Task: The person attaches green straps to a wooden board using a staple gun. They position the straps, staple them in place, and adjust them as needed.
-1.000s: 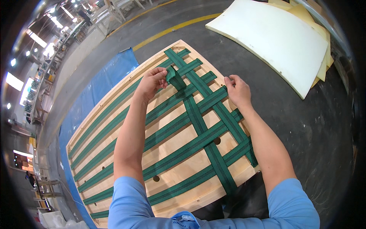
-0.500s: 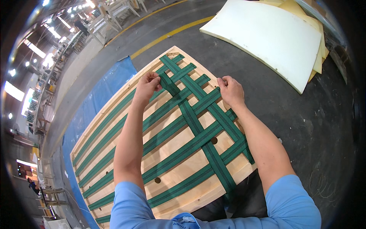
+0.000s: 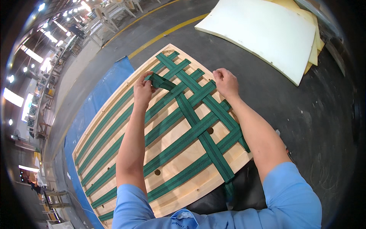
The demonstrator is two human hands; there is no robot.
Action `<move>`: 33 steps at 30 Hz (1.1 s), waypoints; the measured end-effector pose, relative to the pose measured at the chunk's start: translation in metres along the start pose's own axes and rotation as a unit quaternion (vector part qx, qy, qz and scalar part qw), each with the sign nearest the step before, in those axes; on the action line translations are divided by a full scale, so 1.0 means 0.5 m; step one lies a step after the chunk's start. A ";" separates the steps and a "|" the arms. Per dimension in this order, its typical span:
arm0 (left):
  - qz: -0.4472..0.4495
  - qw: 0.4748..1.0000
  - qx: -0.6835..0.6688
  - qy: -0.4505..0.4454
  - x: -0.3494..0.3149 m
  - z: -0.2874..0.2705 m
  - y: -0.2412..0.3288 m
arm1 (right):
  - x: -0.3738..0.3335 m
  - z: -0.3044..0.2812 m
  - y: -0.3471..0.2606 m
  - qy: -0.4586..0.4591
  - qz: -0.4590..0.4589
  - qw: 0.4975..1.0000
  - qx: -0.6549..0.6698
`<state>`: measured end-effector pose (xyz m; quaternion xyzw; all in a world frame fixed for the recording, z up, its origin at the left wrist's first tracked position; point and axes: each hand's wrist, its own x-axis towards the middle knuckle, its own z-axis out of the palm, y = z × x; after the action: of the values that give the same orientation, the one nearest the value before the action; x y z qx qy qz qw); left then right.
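A wooden frame (image 3: 198, 189) is crossed by long green webbing straps (image 3: 179, 135) and by shorter ones woven over and under them. My left hand (image 3: 142, 91) pinches the raised free end of a crosswise webbing strap (image 3: 163, 83). That strap passes through the lengthwise ones and hangs over the near edge. Beside the frame's right edge is my right hand (image 3: 226, 83), its fingers curled together close to the end of a lengthwise strap. Whether anything is inside those fingers is hidden. Another crosswise strap (image 3: 189, 81) lies woven farther right.
Blue sheeting (image 3: 110, 82) lies under the frame's left side. White foam sheets (image 3: 263, 34) are stacked at the far right on the dark floor. Yellow lines (image 3: 167, 33) cross the floor beyond. Wooden chair frames (image 3: 108, 17) stand far back left.
My left hand has drawn the strap's free end leftward, so it stretches flatter from the weave. My right hand has come slightly away from the strap end at the edge. The view has shifted a little.
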<state>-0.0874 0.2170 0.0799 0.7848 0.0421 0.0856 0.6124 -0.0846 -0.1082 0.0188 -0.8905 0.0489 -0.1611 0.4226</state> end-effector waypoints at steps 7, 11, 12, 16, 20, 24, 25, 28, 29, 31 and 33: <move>0.094 0.994 0.054 -0.006 -0.030 0.029 -0.012 | 0.002 -0.006 0.007 0.005 0.003 1.000 0.005; 0.107 0.993 0.057 0.007 -0.050 0.037 -0.023 | -0.002 -0.001 0.002 -0.008 0.012 1.000 0.004; 0.116 0.991 0.058 0.013 -0.049 0.037 -0.024 | 0.001 -0.003 0.002 -0.008 0.015 1.000 0.007; 0.119 0.989 0.078 0.031 -0.048 0.030 -0.035 | 0.004 -0.001 -0.002 -0.002 0.009 1.000 0.013; 0.106 0.993 0.034 0.035 -0.049 0.031 -0.033 | 0.005 0.002 0.004 0.005 0.008 1.000 0.018; 0.070 0.996 -0.055 0.026 -0.049 0.036 -0.018 | 0.009 0.002 0.011 0.014 -0.002 1.000 0.024; 0.054 0.996 -0.061 0.033 -0.047 0.032 -0.014 | 0.009 0.002 0.008 0.009 0.001 1.000 0.024; 0.013 0.995 -0.087 0.053 -0.036 0.019 -0.005 | 0.006 0.003 0.005 0.005 0.001 1.000 0.026; 0.004 0.993 -0.101 0.057 -0.032 0.016 -0.003 | 0.006 0.005 0.003 0.008 -0.003 1.000 0.027; -0.013 0.991 -0.120 0.059 -0.022 0.017 0.001 | 0.008 0.004 0.008 0.012 -0.005 1.000 0.022; -0.028 0.990 -0.128 0.059 -0.015 0.021 0.005 | 0.009 0.003 0.011 0.008 0.001 1.000 0.014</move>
<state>-0.0931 0.2051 0.0791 0.6924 0.0884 0.1193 0.7061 -0.0795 -0.1116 0.0149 -0.8833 0.0507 -0.1688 0.4344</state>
